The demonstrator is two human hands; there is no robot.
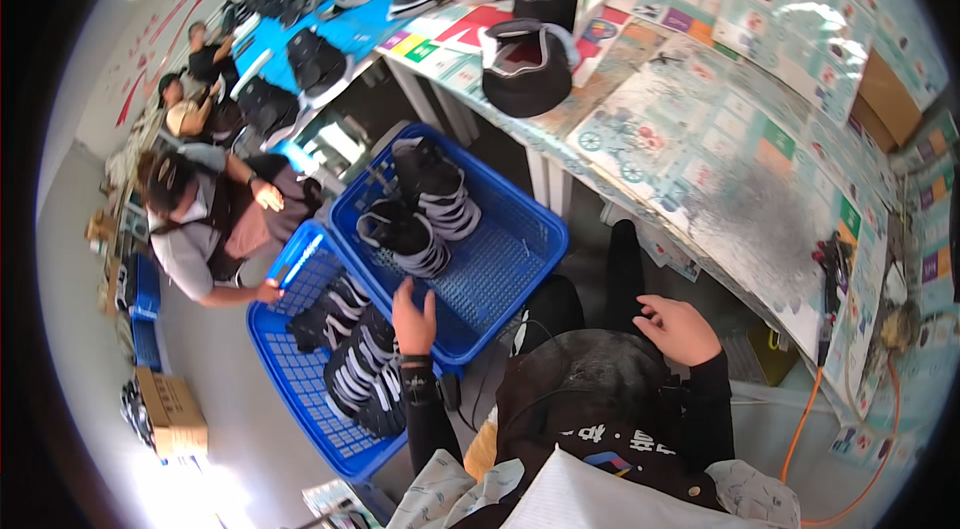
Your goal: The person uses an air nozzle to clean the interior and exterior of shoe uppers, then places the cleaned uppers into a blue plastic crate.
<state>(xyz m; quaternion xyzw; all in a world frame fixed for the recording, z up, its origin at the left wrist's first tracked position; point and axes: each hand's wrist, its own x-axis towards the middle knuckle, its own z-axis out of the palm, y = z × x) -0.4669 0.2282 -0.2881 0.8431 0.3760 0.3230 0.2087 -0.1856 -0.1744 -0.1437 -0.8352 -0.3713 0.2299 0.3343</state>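
My left hand (413, 317) reaches down with fingers spread over the near rim of a blue plastic crate (505, 264). It holds nothing. That crate holds two stacks of black shoe uppers with white stripes (418, 229). A second blue crate (300, 374) to the left carries more stacked black uppers (360, 369), close under my wrist. My right hand (680, 327) rests loosely open above my lap, over a black apron, and it is empty too.
A work table (720, 169) covered with printed sheets runs along the right, with a black shoe upper (525, 64) on it. A seated person (205, 219) touches the left crate's far rim. Other people and piles of uppers sit behind. An orange cable (800, 419) hangs at the right.
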